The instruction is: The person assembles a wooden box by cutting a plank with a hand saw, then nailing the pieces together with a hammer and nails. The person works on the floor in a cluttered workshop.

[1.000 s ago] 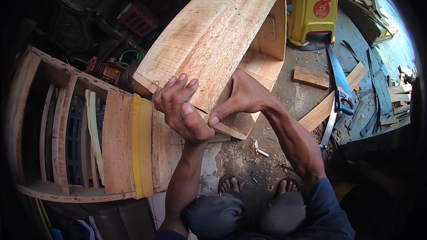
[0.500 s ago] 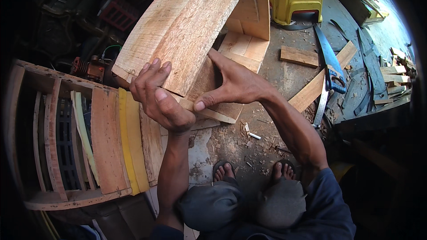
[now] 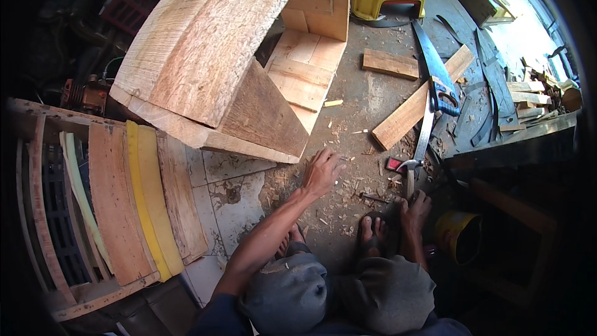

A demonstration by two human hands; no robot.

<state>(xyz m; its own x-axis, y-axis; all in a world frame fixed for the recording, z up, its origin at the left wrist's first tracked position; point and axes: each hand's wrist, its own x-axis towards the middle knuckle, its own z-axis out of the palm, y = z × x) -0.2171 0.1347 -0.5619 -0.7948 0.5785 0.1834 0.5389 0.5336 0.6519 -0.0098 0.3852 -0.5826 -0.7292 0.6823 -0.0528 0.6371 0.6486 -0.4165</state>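
The left hand (image 3: 321,171) is lying on the floor (image 3: 239,196) among wood chips, fingers spread and released, just below the wooden box's (image 3: 211,62) near corner. The right hand (image 3: 413,208) is reaching by the feet toward the hammer (image 3: 411,171), its handle pointing at the fingers; whether they are grasping it, I cannot tell.

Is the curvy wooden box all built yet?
Not quite, it seems. Done: the curved wooden box wears its top boards. In hand: the left hand feels among floor shavings, the right hand grips a hammer. Left: loose planks and a saw lie unused.
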